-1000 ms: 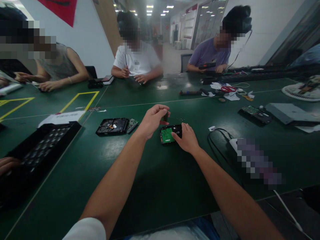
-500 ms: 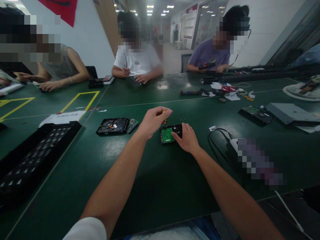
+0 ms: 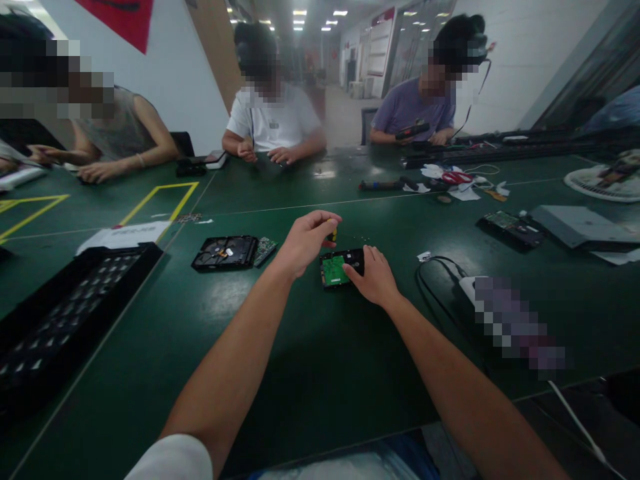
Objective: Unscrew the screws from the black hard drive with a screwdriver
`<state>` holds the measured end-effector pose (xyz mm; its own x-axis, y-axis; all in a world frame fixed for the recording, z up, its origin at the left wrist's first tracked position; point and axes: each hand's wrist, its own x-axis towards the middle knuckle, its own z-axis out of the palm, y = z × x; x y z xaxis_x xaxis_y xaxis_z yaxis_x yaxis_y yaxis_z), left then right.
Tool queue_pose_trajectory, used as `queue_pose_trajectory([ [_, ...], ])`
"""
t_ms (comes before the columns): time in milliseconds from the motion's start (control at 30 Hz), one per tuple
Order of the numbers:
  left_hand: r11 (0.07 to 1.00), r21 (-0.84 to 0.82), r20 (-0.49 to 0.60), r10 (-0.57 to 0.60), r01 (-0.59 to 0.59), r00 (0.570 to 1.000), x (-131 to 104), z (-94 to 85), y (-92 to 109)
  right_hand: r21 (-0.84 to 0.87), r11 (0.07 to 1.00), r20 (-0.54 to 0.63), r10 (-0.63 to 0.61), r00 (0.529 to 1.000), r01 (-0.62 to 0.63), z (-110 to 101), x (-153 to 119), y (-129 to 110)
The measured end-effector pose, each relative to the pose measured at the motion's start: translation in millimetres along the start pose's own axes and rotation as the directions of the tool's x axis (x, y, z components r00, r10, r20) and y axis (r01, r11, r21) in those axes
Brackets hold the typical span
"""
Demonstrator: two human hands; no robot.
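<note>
A hard drive (image 3: 334,270) lies on the green table with its green circuit board facing up. My right hand (image 3: 375,277) grips its right end, thumb on the board and fingers over the far edge. Above the drive's far left part, my left hand (image 3: 313,241) is closed around the short yellow-and-black handle of a screwdriver (image 3: 333,233). The fingers and the drive's far edge hide the screwdriver's tip. Several tiny screws (image 3: 364,239) are scattered just behind the drive.
To the left lie an opened hard drive (image 3: 225,253), a loose circuit board (image 3: 264,252) and a long black tray (image 3: 75,307). At right are a cable (image 3: 425,280), another drive (image 3: 513,230) and a grey metal box (image 3: 585,227). Several people work across the table.
My left fingers have shifted slightly on the screwdriver, so more of its yellow-and-black handle shows. My right hand and the hard drive have stayed in place.
</note>
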<state>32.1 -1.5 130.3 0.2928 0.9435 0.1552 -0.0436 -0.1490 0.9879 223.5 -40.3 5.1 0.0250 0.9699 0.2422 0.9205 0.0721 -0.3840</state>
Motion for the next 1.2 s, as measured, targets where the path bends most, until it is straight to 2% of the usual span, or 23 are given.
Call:
queue_pose_trajectory([
  [100, 0.999, 0.046, -0.008, 0.020, -0.019, 1.000, 0.3, -1.6, 0.3, 0.003, 1.000, -0.004, 0.004, 1.000, -0.004, 0.2, -0.4, 0.5],
  [333, 0.996, -0.089, 0.011, 0.000, 0.001, 1.000, -1.0, 0.5, 1.9, 0.007, 1.000, -0.024, -0.013, 1.000, 0.013, 1.8, -0.1, 1.8],
  [533, 0.995, 0.067, 0.019, 0.068, -0.069, 0.998, 0.9, -2.5, -3.9, 0.005, 1.000, 0.004, 0.004, 1.000, -0.004, 1.6, 0.9, 1.3],
  [667, 0.991, 0.098, 0.047, 0.083, -0.087, 0.995, 0.4, -4.2, -4.8, -0.011, 1.000, -0.008, 0.003, 1.000, -0.003, 0.8, 1.1, 0.2],
  [800, 0.997, 0.047, 0.044, 0.051, -0.053, 0.998, -1.1, -1.5, -1.6, -0.010, 1.000, -0.011, -0.007, 1.000, 0.007, 1.0, 1.2, 0.2],
  [1000, 0.996, -0.084, -0.017, -0.033, 0.031, 0.999, -1.2, 3.0, 2.6, 0.006, 1.000, -0.011, -0.008, 1.000, 0.008, 2.7, 0.9, 1.9],
  [1200, 0.999, 0.035, -0.031, 0.009, -0.008, 0.999, -0.8, -0.3, 2.8, 0.013, 1.000, -0.016, -0.006, 1.000, 0.006, 3.2, 0.5, 3.2],
])
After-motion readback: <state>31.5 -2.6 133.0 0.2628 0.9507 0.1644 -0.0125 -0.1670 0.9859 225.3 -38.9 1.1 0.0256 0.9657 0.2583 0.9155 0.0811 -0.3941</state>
